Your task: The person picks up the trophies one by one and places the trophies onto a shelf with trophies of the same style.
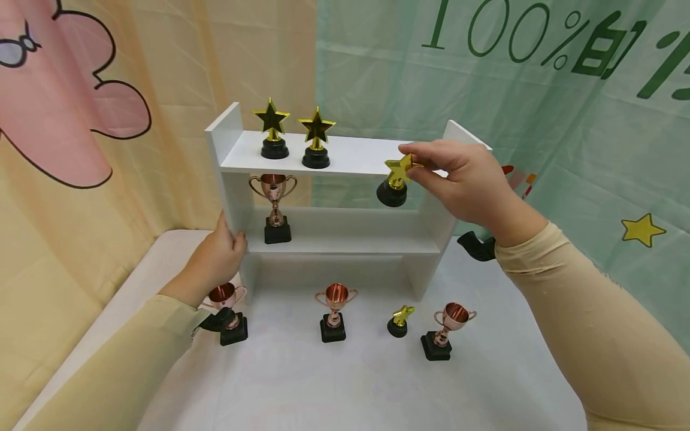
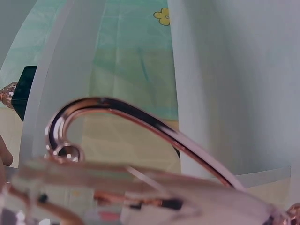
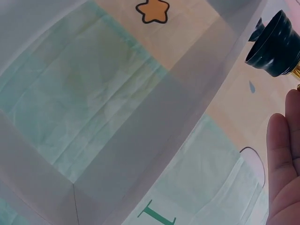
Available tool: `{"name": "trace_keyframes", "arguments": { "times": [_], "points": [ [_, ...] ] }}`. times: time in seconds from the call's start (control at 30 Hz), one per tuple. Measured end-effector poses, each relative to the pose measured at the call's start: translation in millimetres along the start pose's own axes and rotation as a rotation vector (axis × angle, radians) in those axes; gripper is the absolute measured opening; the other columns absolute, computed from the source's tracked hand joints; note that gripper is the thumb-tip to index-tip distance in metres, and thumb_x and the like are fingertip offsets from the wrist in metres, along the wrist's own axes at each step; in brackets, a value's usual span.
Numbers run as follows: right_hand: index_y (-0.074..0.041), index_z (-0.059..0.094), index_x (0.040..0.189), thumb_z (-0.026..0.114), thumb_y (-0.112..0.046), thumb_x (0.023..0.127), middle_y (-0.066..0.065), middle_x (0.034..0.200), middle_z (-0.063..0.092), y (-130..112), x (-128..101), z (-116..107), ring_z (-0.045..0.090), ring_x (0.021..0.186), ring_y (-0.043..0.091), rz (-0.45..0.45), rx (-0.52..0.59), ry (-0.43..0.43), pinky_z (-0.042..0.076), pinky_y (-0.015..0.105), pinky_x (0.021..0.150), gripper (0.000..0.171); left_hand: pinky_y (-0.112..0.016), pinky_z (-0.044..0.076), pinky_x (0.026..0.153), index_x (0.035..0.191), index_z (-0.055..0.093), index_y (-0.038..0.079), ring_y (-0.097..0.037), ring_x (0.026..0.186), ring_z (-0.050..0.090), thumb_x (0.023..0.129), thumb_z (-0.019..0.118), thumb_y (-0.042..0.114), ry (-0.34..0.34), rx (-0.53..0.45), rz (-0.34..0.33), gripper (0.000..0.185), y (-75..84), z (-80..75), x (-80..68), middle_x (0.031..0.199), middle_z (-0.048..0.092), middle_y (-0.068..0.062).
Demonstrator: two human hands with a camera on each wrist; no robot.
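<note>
My right hand (image 1: 431,170) pinches a gold star trophy (image 1: 396,173) by its star and holds it tilted in the air just in front of the top board of a white two-tier shelf (image 1: 356,157); its black base (image 3: 274,46) shows in the right wrist view. My left hand (image 1: 218,254) grips the shelf's left side panel. Two star trophies (image 1: 273,129) (image 1: 316,137) stand upright on the top board. A copper cup trophy (image 1: 275,206) stands on the lower board. The left wrist view is filled by a blurred copper cup handle (image 2: 140,124).
On the white table (image 1: 323,389) in front of the shelf stand three copper cups (image 1: 229,311) (image 1: 335,311) (image 1: 447,329) and a small star trophy (image 1: 400,320). Printed curtains hang close behind the shelf. A black object (image 1: 477,245) lies right of the shelf.
</note>
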State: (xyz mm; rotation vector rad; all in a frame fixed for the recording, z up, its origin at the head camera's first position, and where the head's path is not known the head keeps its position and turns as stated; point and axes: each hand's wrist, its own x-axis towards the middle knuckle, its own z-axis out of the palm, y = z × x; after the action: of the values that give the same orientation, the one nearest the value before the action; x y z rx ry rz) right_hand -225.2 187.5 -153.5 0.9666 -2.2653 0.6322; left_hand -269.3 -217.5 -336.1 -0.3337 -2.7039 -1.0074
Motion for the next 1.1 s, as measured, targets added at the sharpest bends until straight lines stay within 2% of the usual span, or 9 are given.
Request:
{"name": "trace_keyframes", "arguments": {
  "times": [0.27,0.57,0.83,1.0,1.1],
  "points": [
    [-0.010,0.077,0.129,0.075,-0.004,0.096,0.009,0.113,0.080,0.0,13.7,0.6,0.060,0.090,-0.020,0.012,0.000,0.028,0.046,0.011,0.069,0.034,-0.074,0.046,0.104,0.167,-0.004,0.007,-0.062,0.132,0.053,0.110,0.031,0.022,0.005,0.002,0.002,0.069,0.4,0.0,-0.4,0.156,0.040,-0.043],
    [-0.010,0.075,0.132,0.073,-0.009,0.099,0.009,0.109,0.079,2.1,26.5,1.1,0.057,0.084,-0.011,0.040,-0.039,0.043,0.041,0.016,0.066,0.033,-0.074,0.046,0.104,0.167,-0.003,0.007,-0.062,0.132,0.054,0.110,0.032,0.024,0.002,0.002,-0.005,0.069,0.4,0.2,-0.8,0.155,0.040,-0.042],
    [-0.014,0.074,0.134,0.071,-0.014,0.101,0.008,0.110,0.078,6.4,38.5,6.8,0.056,0.083,0.000,0.085,-0.048,0.047,0.042,0.017,0.071,0.034,-0.074,0.044,0.107,0.168,-0.006,0.009,-0.061,0.135,0.051,0.110,0.032,0.025,-0.008,-0.008,-0.013,0.070,-0.3,0.6,-0.9,0.158,0.038,-0.041],
    [-0.016,0.074,0.134,0.071,-0.014,0.101,0.007,0.111,0.079,7.3,45.8,12.0,0.060,0.085,0.000,0.099,-0.046,0.050,0.045,0.017,0.074,0.034,-0.074,0.044,0.106,0.167,-0.005,0.008,-0.062,0.134,0.051,0.110,0.032,0.024,0.000,-0.003,-0.007,0.070,-0.8,1.3,-0.5,0.156,0.039,-0.042],
    [-0.017,0.075,0.134,0.071,-0.014,0.101,0.007,0.111,0.079,8.6,50.0,16.1,0.064,0.088,0.004,0.110,-0.035,0.052,0.046,0.016,0.075,0.033,-0.074,0.044,0.106,0.167,-0.003,0.007,-0.062,0.134,0.052,0.110,0.033,0.023,0.010,0.003,0.002,0.069,-2.0,2.1,0.1,0.155,0.041,-0.043]
  ]
}}
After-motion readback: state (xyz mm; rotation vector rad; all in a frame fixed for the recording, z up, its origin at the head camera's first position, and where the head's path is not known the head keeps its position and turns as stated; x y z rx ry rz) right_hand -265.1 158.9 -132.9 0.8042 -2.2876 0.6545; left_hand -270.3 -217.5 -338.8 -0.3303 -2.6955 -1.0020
